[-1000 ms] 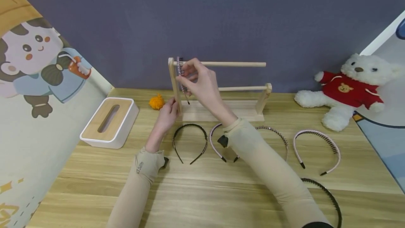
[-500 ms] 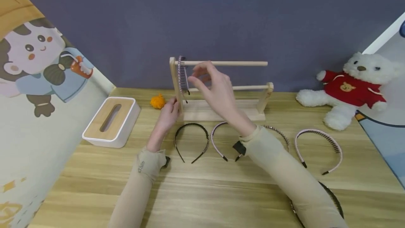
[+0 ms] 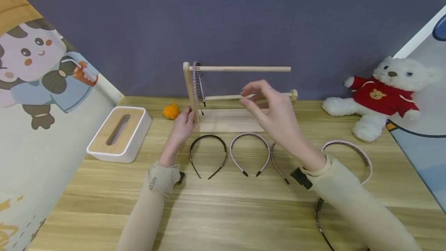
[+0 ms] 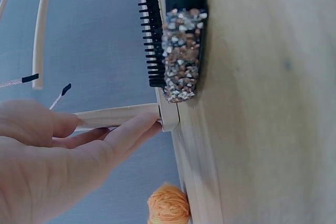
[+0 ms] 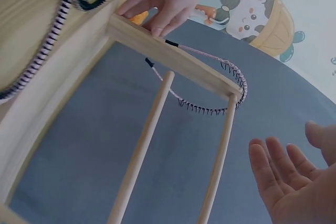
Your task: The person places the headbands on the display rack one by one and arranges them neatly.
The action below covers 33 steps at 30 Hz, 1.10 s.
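A toothed pink headband hangs over the upper rod of a wooden rack, close against its left post. My left hand pinches that post low down, thumb on one side and fingers on the other, as the left wrist view shows. My right hand is held in the air in front of the rack's right half, fingers bent loosely with nothing between them. In the right wrist view this hand appears apart from the rods, and both ends of the hanging headband point down past the post.
Along the table before the rack lie a dark headband, a pink headband and others, partly behind the right arm. An orange yarn ball and a tissue box stand left; a white teddy bear sits right.
My right hand has let go of the pink headband, leaving it on the upper rod, and has moved right and lower. The left hand still holds the post.
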Each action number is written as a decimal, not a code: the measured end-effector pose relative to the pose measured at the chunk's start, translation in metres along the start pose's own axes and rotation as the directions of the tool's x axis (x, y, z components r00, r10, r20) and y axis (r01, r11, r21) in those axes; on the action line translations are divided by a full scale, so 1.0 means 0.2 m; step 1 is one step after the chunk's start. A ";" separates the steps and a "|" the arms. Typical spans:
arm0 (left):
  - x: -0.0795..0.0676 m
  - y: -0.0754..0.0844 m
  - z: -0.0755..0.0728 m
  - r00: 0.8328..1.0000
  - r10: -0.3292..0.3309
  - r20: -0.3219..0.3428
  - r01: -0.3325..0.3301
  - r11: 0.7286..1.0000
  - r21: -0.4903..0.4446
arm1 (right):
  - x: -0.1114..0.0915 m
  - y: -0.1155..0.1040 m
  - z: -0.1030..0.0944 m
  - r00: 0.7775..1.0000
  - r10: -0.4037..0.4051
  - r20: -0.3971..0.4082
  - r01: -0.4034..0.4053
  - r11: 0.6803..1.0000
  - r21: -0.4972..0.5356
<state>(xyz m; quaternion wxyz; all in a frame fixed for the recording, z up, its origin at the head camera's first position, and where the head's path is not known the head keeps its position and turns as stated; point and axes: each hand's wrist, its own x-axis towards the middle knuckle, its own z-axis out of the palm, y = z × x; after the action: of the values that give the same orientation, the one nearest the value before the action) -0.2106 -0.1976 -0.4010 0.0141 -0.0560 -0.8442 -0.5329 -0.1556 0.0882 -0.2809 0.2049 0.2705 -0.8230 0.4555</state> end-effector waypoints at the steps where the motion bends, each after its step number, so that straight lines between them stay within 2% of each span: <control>1: 0.00 0.00 0.00 1.000 0.002 0.003 -0.002 1.000 0.002 | -0.02 0.00 -0.01 1.000 0.000 0.002 0.000 1.000 -0.007; 14: 0.00 0.01 0.00 1.000 -0.017 0.006 0.017 1.000 0.023 | -0.30 0.05 -0.23 0.997 0.072 -0.002 -0.072 0.992 -0.108; 22: 0.00 0.00 0.01 1.000 -0.010 0.012 0.010 1.000 0.027 | -0.50 0.06 -0.39 0.993 0.113 -0.040 -0.119 0.975 -0.187; 33: 0.00 0.00 -0.01 1.000 -0.003 0.003 0.003 0.999 0.036 | -0.77 0.15 -0.53 0.965 0.236 -0.116 -0.258 0.933 -0.250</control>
<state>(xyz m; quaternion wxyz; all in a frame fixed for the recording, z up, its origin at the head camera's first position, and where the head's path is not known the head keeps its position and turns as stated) -0.2098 -0.1988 -0.4008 0.0132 -0.0551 -0.8537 -0.5176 -0.0469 0.2330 -0.3362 0.2146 0.1159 -0.8941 0.3756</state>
